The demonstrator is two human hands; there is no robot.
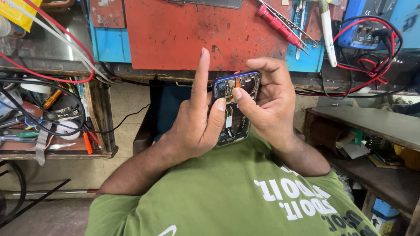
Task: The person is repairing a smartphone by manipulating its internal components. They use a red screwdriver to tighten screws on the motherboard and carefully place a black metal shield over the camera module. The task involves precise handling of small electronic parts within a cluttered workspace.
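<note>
Phone (236,111), blue-edged and with its back cover off so the inner boards show, is held upright between both hands above the lap, in front of the green shirt (227,192) and just below the edge of the tabletop (175,35); that tabletop, covered in a worn red mat over blue, fills the upper part of the view; a wooden shelf (57,153) sits low on the left, crowded with black and red cables, tape rolls and small tools; another shelf (372,126) on the right carries boxes and scraps.

Left hand (197,122) wraps the phone's left side, its thumb pressed on the exposed upper part near the camera module, its index finger raised straight and free, the other fingers curled behind the body; right hand (271,105) grips the phone's right edge and top corner, its thumb tip meeting the same upper area just beside the left thumb, so both sets of fingers are closed on the phone.

On the tabletop, a blue multimeter (367,26) lies at the far right with red and black leads looped beside it; a red-handled screwdriver (280,26) lies aslant near the top; a pair of tweezers (284,19) rests just beside it.
</note>
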